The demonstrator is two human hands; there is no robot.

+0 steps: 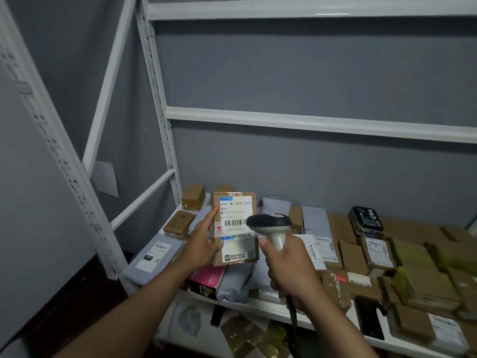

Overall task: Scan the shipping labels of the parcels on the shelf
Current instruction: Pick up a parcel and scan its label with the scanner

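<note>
A white metal shelf (273, 307) carries the parcels: brown boxes (352, 257) crowd its right side, grey mailer bags (316, 220) lie among them, a black box (366, 221) sits near the back, and a pink box (206, 279) lies at the front edge.

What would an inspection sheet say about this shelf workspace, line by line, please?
Surface: white metal shelf, its lowest visible level crowded with parcels; the upper levels show nothing.
Job's things: held cardboard parcel raised upright with its shipping label facing the camera; handheld scanner in front of the label's right side.
Clutter: brown boxes, grey mailer bags, a black box, a pink box.
Grippers: left hand holds the parcel's left edge; right hand grips the scanner handle.
Cables: dark scanner cable hanging below the right hand.
Surroundings: grey wall behind, with a paper sheet on it.
</note>
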